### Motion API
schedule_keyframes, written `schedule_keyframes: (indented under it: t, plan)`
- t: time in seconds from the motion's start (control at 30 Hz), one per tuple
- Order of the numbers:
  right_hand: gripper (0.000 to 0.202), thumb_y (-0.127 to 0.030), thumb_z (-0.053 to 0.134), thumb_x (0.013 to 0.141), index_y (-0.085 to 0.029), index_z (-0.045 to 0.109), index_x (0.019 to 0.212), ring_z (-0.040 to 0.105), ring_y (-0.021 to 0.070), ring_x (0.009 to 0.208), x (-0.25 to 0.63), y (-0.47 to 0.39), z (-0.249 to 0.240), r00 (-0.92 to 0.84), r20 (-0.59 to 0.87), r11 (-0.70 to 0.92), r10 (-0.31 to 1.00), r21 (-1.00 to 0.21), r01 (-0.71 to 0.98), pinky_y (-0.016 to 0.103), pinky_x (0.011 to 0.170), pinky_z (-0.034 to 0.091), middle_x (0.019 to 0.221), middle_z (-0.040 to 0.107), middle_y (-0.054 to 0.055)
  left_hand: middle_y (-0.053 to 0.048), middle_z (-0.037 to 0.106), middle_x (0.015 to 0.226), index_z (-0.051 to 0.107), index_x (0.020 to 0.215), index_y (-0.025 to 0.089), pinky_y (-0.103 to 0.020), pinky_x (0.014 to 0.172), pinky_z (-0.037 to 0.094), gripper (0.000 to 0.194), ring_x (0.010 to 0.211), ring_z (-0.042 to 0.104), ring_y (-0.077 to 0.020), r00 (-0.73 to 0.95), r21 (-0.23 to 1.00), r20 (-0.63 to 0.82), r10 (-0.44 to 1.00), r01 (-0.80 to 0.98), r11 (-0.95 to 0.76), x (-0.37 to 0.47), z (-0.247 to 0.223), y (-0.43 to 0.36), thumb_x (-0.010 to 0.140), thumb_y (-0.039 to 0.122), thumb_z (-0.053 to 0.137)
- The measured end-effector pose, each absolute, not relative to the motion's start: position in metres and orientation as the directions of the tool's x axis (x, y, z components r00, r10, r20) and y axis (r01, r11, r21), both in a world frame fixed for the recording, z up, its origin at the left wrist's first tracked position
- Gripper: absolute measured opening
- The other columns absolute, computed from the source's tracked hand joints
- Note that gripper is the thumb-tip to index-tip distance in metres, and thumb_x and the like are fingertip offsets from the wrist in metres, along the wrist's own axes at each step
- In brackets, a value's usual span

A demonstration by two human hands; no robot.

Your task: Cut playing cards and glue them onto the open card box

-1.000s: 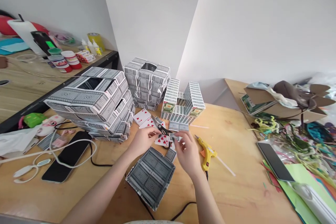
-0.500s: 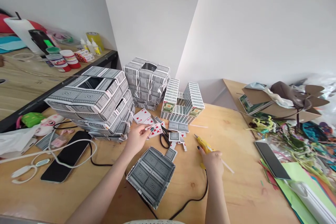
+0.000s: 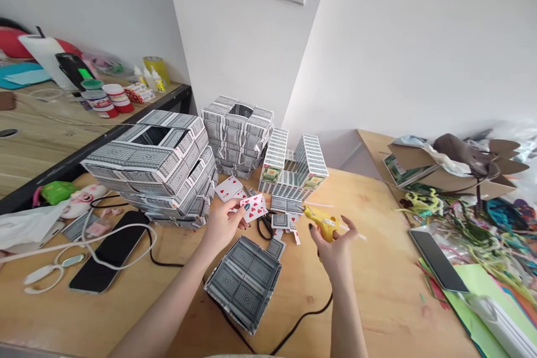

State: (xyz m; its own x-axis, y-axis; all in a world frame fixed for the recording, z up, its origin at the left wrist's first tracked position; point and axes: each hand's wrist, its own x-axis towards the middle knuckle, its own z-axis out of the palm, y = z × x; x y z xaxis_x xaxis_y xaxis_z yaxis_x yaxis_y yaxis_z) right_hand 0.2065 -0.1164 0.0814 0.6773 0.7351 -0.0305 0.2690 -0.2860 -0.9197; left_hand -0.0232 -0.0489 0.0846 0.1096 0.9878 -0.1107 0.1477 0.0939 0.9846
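A red-heart playing card (image 3: 254,207) is pinched in my left hand (image 3: 223,225), near the middle of the table. My right hand (image 3: 335,246) grips a yellow glue gun (image 3: 322,221), its nozzle pointing left toward some small card pieces (image 3: 286,220). Between my forearms lies a shallow open tray made of cards (image 3: 244,282). Black scissors (image 3: 265,227) are partly hidden beneath the held card. More heart cards (image 3: 229,189) lie just behind my left hand.
Two big card-built boxes (image 3: 146,165) (image 3: 238,134) and a U-shaped card structure (image 3: 311,162) stand behind. A black phone (image 3: 109,251) and cables lie left. At right are another phone (image 3: 437,260), pipe cleaners (image 3: 474,221) and a cardboard box (image 3: 489,179).
My right hand has lifted the glue gun and brought it left and up, closer to the card. The held card has shifted slightly right in view and shows more hearts.
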Motion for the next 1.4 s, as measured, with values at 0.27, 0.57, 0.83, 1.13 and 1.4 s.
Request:
schedule_keyframes:
  t: [0.27, 0.57, 0.83, 1.13, 1.4]
  plan:
    - [0.061, -0.027, 0.047, 0.072, -0.02, 0.032, 0.131, 0.048, 0.0107, 0.049, 0.165, -0.107, 0.112, 0.297, 0.061, -0.135, 0.953, -0.792, 0.596, 0.021, 0.053, 0.041, 0.059, 0.05, -0.006, -0.001, 0.064, 0.063, 0.06, 0.088, 0.014, -0.025, 0.052, 0.051, 0.024, 0.054, 0.062, -0.0151, 0.116, 0.968, -0.041, 0.992, 0.25, 0.011, -0.02, 0.102, -0.057, 0.074, 0.031, 0.051]
    - [0.055, -0.023, 0.041, 0.075, -0.023, 0.036, 0.13, 0.05, 0.0115, 0.053, 0.17, -0.101, 0.104, 0.186, 0.085, -0.075, 0.979, -0.698, 0.712, 0.021, 0.055, 0.041, 0.072, 0.058, -0.001, -0.004, 0.067, 0.078, 0.061, 0.082, 0.016, -0.026, 0.054, 0.052, 0.021, 0.058, 0.063, -0.0152, 0.1, 0.952, -0.004, 0.995, 0.305, -0.027, -0.022, 0.105, -0.059, 0.073, 0.032, 0.051]
    - [0.055, -0.02, 0.038, 0.074, -0.022, 0.039, 0.129, 0.049, 0.0113, 0.05, 0.173, -0.102, 0.107, 0.149, 0.114, -0.038, 0.982, -0.656, 0.754, 0.021, 0.053, 0.041, 0.067, 0.057, -0.001, -0.004, 0.067, 0.077, 0.061, 0.078, 0.016, -0.025, 0.056, 0.052, 0.017, 0.062, 0.062, -0.0148, 0.096, 0.944, -0.011, 0.995, 0.328, -0.022, -0.021, 0.108, -0.059, 0.072, 0.029, 0.052]
    - [0.057, -0.016, 0.038, 0.072, -0.022, 0.039, 0.13, 0.052, 0.0133, 0.056, 0.177, -0.101, 0.106, 0.148, 0.109, -0.038, 0.983, -0.671, 0.74, 0.024, 0.057, 0.042, 0.08, 0.062, 0.004, -0.003, 0.067, 0.074, 0.061, 0.077, 0.016, -0.025, 0.056, 0.052, 0.017, 0.061, 0.062, -0.0152, 0.088, 0.946, -0.015, 0.996, 0.325, -0.014, -0.02, 0.111, -0.059, 0.072, 0.03, 0.052]
    - [0.056, -0.019, 0.039, 0.074, -0.024, 0.039, 0.13, 0.058, 0.0162, 0.066, 0.181, -0.102, 0.107, 0.184, 0.072, -0.085, 0.98, -0.687, 0.722, 0.026, 0.061, 0.044, 0.093, 0.064, 0.005, -0.003, 0.064, 0.07, 0.06, 0.076, 0.017, -0.027, 0.058, 0.053, 0.018, 0.063, 0.061, -0.0158, 0.112, 0.952, -0.012, 0.994, 0.305, -0.023, -0.022, 0.107, -0.06, 0.074, 0.032, 0.05]
